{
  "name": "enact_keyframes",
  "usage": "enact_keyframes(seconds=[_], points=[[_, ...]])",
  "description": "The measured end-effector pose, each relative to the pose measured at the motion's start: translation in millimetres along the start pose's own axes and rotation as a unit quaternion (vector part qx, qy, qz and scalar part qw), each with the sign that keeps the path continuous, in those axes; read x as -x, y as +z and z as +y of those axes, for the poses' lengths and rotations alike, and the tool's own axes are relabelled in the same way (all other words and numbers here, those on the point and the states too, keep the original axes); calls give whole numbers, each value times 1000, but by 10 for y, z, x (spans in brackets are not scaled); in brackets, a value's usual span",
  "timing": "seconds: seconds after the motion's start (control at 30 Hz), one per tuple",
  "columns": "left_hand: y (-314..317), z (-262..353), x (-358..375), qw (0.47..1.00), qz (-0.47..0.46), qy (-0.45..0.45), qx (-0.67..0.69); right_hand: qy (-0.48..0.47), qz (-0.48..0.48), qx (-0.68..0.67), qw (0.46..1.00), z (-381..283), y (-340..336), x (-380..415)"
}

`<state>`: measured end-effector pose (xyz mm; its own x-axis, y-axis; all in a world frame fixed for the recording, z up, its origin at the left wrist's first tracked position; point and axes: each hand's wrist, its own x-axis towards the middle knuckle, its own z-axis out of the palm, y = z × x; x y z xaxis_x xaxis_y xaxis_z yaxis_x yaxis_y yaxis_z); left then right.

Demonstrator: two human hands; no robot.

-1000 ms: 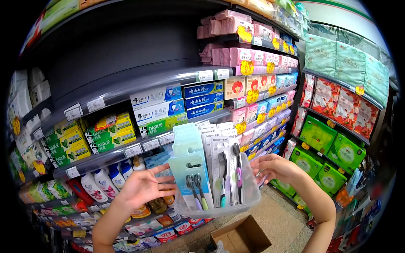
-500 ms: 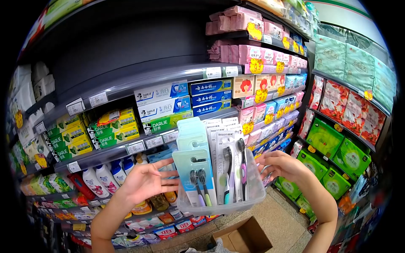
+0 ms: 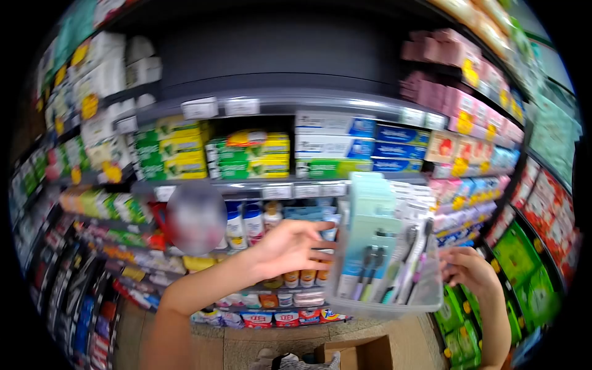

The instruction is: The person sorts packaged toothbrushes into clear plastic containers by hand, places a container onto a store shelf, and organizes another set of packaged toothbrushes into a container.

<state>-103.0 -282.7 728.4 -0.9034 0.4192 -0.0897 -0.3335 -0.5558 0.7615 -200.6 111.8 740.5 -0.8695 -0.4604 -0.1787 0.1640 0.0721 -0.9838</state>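
Note:
A clear plastic bin (image 3: 385, 308) full of packaged toothbrushes (image 3: 370, 265) is held up in front of the shelves, between my two hands. My left hand (image 3: 290, 250) is at the bin's left side, its fingers spread and their tips against or just behind the wall. On the other side, my right hand (image 3: 468, 268) has its fingers around the bin's right edge; the fingertips are partly blurred. Teal packs stand at the left in the bin, white packs at the right. Behind it is a shelf with toothpaste boxes (image 3: 336, 147).
An empty dark upper shelf (image 3: 277, 55) spans the top. Shampoo bottles (image 3: 253, 222) stand on a lower shelf. Pink packs (image 3: 435, 49) fill the right shelves, with green packs (image 3: 515, 250) beyond. An open cardboard box (image 3: 364, 354) sits on the floor (image 3: 246, 345).
The view has turned left, so the shelves appear further right. The bin and both hands have shifted right in the view, still together. A blurred patch now shows at the left over the lower shelf.

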Motion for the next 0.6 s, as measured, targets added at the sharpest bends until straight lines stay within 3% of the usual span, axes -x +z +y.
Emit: enact_keyframes(seconds=[0.6], points=[[-38,18,470,996,68,57,-24,-11,-43,18,999,-129,363,-238]])
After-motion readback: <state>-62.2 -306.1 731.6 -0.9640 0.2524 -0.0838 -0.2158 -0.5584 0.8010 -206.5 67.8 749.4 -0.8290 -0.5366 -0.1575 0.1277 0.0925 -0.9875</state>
